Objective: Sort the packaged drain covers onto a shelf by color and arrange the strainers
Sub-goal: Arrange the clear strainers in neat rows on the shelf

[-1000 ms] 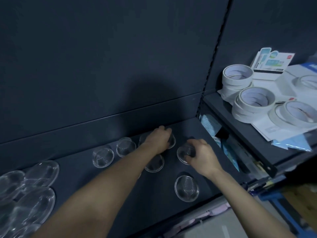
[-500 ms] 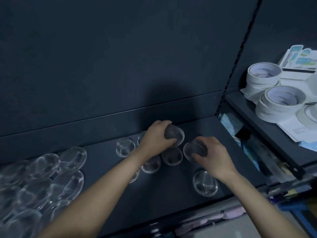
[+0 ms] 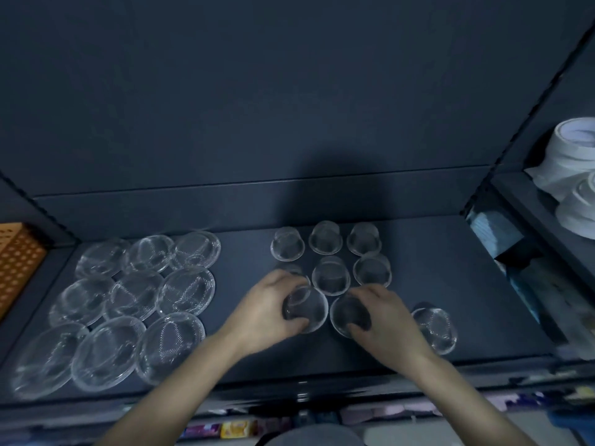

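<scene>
Left hand (image 3: 267,312) grips 1 strainer (image 3: 306,309) on the shelf (image 3: 434,284). Right hand (image 3: 384,320) grips a 2nd strainer (image 3: 346,313) just beside it.

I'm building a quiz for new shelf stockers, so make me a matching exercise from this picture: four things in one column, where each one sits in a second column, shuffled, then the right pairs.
Things:
1. orange perforated basket
2. white tape rolls
3. large flat strainers
4. lone small strainer

Places:
A. just right of the right hand
B. left part of the dark shelf, in rows
C. far left edge of the view
D. neighbouring shelf on the right

Pairs: 1-C, 2-D, 3-B, 4-A
</scene>
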`<state>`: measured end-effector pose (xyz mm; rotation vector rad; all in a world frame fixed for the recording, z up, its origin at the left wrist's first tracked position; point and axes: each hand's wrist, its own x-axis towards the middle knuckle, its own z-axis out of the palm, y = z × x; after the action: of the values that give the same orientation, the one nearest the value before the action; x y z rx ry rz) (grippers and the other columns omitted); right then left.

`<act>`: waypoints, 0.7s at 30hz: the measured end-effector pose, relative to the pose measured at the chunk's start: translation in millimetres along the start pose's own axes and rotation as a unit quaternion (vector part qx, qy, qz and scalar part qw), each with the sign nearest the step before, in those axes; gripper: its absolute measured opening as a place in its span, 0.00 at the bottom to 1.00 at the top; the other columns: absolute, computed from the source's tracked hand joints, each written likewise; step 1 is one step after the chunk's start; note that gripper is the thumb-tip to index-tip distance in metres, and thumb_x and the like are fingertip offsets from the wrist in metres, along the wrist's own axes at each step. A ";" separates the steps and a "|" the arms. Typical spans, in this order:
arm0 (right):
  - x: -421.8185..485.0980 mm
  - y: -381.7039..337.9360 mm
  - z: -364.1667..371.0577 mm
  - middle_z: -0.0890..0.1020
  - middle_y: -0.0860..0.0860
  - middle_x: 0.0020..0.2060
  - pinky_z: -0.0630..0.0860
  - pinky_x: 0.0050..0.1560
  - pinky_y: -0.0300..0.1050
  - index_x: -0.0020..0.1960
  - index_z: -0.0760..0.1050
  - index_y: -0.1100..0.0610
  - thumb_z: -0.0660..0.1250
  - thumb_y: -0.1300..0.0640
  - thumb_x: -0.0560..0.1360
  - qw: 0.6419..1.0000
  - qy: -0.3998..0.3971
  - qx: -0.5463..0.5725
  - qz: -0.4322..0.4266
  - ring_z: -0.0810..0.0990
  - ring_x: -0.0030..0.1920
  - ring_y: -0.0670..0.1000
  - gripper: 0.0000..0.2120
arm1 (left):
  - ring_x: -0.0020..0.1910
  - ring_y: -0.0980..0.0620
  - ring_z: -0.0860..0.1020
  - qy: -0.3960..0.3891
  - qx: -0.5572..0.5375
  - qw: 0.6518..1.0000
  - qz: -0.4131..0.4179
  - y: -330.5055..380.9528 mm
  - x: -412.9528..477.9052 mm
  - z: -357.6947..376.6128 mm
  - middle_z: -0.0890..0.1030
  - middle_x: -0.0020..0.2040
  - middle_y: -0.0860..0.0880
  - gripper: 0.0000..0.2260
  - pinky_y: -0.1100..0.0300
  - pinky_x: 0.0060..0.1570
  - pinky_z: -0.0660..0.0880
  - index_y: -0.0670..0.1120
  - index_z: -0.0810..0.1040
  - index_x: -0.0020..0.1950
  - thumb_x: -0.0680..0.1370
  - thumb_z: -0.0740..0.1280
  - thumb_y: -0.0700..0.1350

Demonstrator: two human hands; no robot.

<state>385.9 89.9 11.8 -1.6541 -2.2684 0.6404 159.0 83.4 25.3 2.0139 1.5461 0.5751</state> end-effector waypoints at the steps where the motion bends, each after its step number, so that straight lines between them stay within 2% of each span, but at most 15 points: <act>1: -0.8 -1.6 2.7 0.73 0.48 0.61 0.61 0.60 0.33 0.66 0.71 0.52 0.69 0.55 0.69 1.000 -0.002 -0.005 -0.001 0.69 0.62 0.52 0.25 | 0.57 0.62 0.72 -0.010 0.005 1.000 0.003 -4.3 -6.9 2.2 0.71 0.58 0.58 0.27 0.73 0.59 0.65 0.52 0.74 0.65 0.66 0.75 0.48; 5: -1.5 -5.9 11.4 0.73 0.49 0.61 0.65 0.62 0.38 0.66 0.70 0.53 0.70 0.54 0.69 1.000 -0.009 -0.008 -0.003 0.69 0.62 0.53 0.26 | 0.60 0.59 0.72 -0.039 0.039 0.998 -0.006 -18.3 -22.6 9.3 0.72 0.61 0.57 0.28 0.65 0.63 0.68 0.52 0.74 0.66 0.66 0.73 0.51; 10: -1.3 -10.8 17.6 0.73 0.51 0.60 0.67 0.62 0.44 0.67 0.70 0.54 0.70 0.54 0.68 1.000 -0.008 -0.010 0.009 0.70 0.60 0.56 0.27 | 0.63 0.53 0.71 -0.034 0.058 0.998 -0.020 -24.5 -25.0 15.8 0.73 0.62 0.52 0.29 0.63 0.65 0.67 0.50 0.73 0.68 0.67 0.72 0.49; 16: -3.0 -8.9 22.7 0.72 0.50 0.62 0.65 0.63 0.43 0.68 0.68 0.53 0.70 0.54 0.69 1.000 0.002 -0.014 0.021 0.69 0.61 0.56 0.28 | 0.64 0.52 0.71 -0.003 0.057 0.998 -0.039 -25.8 -25.0 23.5 0.73 0.63 0.51 0.29 0.63 0.64 0.66 0.48 0.72 0.68 0.68 0.74 0.46; 21: -4.7 -6.3 21.8 0.72 0.50 0.62 0.66 0.63 0.43 0.68 0.68 0.53 0.71 0.52 0.70 1.000 0.008 -0.002 0.021 0.69 0.62 0.54 0.29 | 0.63 0.55 0.71 0.004 0.045 0.998 -0.048 -28.0 -24.2 25.2 0.72 0.63 0.53 0.28 0.66 0.63 0.65 0.49 0.72 0.67 0.69 0.74 0.47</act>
<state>372.2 79.6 -3.7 -1.7076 -2.2302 0.6305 147.8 61.8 -12.3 1.9925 1.6905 0.4841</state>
